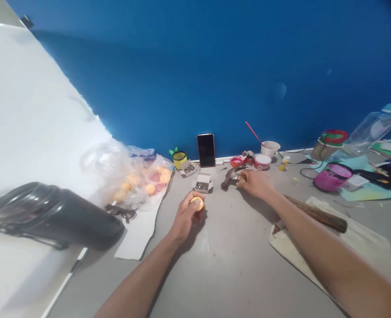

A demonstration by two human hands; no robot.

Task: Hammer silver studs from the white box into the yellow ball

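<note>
My left hand (186, 215) is closed around a small yellow-orange ball (197, 203), held down on the grey table (222, 265). My right hand (255, 183) rests closed on a hammer, its fingers at the dark metal hammer head (230, 176). The wooden hammer handle (317, 215) runs back under my right forearm. Just beyond my left hand stands a small open box of pins (202, 183); a second open box (189, 168) lies a little further back.
A clear bag of orange and pink balls (139, 181) lies left, beside glasses (121, 211) and a black jug (56, 216). A phone (205, 150) leans on the blue wall. Cups, small pots, a pink tub (330, 177), cloth (364, 247) and craft clutter fill the right.
</note>
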